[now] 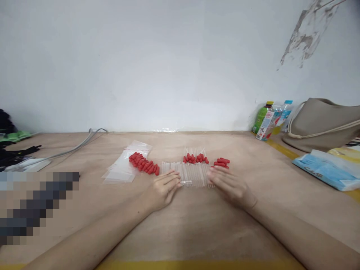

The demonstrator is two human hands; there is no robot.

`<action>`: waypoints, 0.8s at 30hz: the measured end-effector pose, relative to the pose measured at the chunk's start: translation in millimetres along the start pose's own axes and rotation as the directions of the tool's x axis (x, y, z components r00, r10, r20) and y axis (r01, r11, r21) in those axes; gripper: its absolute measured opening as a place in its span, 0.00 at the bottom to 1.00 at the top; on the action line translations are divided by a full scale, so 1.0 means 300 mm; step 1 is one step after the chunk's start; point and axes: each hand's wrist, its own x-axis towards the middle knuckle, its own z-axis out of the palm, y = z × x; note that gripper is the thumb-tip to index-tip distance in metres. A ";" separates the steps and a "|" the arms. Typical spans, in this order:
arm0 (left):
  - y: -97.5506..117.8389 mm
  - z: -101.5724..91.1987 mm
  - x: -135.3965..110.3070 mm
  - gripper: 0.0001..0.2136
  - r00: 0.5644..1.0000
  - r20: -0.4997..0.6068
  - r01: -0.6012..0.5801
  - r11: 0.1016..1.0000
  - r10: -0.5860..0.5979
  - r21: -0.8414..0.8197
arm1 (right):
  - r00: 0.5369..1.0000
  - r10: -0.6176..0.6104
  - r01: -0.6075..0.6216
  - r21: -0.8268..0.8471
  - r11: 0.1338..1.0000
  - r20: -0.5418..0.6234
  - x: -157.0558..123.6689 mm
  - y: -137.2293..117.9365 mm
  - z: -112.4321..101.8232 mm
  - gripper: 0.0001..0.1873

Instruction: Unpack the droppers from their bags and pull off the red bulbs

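A row of clear thin tubes [197, 174] lies side by side on the table between my hands. My left hand [166, 188] is closed at the row's left, with one clear tube [186, 182] sticking out crosswise from its fingertips. At the right end, my right hand [232, 186] reaches over the tubes with stretched fingers, slightly blurred; nothing shows in it. Just beyond its fingers are a few loose red rubber bulbs [221, 162]. Behind the row, several droppers [196, 158] have red bulbs on clear stems. More red bulbs [143, 163] form a pile at the left.
Clear zip bags [122, 167] lie partly under the left bulb pile. A grey cable [81, 144] runs across the left. Bottles [270, 120], a grey bag [323, 123] and a blue-white packet [327, 170] stand or lie at the right. A white wall [168, 67] closes the back.
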 end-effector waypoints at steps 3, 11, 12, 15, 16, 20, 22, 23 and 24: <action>-0.020 0.008 -0.008 0.08 0.993 -0.032 0.114 0.992 -0.113 0.049 | 0.933 0.338 -0.351 -0.117 0.929 -0.121 -0.022 0.069 -0.004 0.12; -0.042 0.035 0.088 0.16 0.950 0.072 0.283 0.936 -0.304 0.211 | 0.386 0.914 -0.915 0.079 0.397 -0.125 -0.098 0.271 0.027 0.16; -0.043 0.039 0.103 0.15 0.953 0.082 0.270 0.938 -0.293 0.217 | 0.326 0.940 -0.935 0.108 0.336 -0.101 -0.110 0.287 0.029 0.16; -0.039 0.058 0.144 0.12 0.967 0.067 0.225 0.951 -0.244 0.212 | 0.255 0.967 -0.952 0.169 0.255 -0.021 -0.134 0.309 0.034 0.17; -0.036 0.065 0.155 0.11 0.972 0.065 0.208 0.956 -0.225 0.206 | 0.258 0.966 -0.950 0.181 0.254 -0.002 -0.138 0.310 0.037 0.17; -0.017 0.094 0.174 0.10 0.973 0.154 0.140 0.972 -0.170 0.187 | 0.270 0.962 -0.945 0.202 0.257 0.042 -0.152 0.312 0.052 0.20; -0.009 0.106 0.168 0.10 0.967 0.194 0.127 0.973 -0.165 0.193 | 0.268 0.961 -0.947 0.200 0.251 0.061 -0.162 0.317 0.060 0.22; -0.006 0.109 0.162 0.10 0.966 0.201 0.125 0.974 -0.162 0.188 | 0.267 0.961 -0.948 0.199 0.248 0.075 -0.167 0.320 0.063 0.22; -0.003 0.111 0.156 0.09 0.966 0.205 0.123 0.977 -0.158 0.173 | 0.265 0.960 -0.950 0.198 0.243 0.092 -0.172 0.323 0.065 0.22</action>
